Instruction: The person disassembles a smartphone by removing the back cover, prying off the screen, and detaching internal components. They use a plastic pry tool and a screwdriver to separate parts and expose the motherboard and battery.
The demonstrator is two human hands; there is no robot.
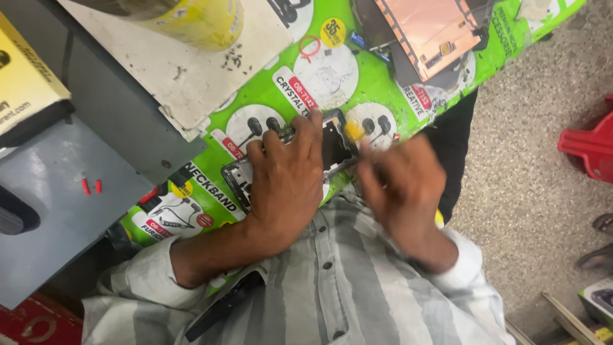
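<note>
An opened phone body (336,145) with its dark insides showing lies on a green printed sheet (377,83). My left hand (287,179) presses flat on it, fingers spread over its left part. My right hand (401,182) is blurred and closed around a small tool with a yellow end (353,131), whose tip touches the phone's right edge. A grey striped shirt fills the lower part of the view.
A detached copper-backed phone panel (429,29) lies at the top right of the sheet. A white board (185,70) carries a yellow container (198,22). A grey metal surface (64,217) holds two red bits (90,186). Speckled floor and a red stool (590,147) lie to the right.
</note>
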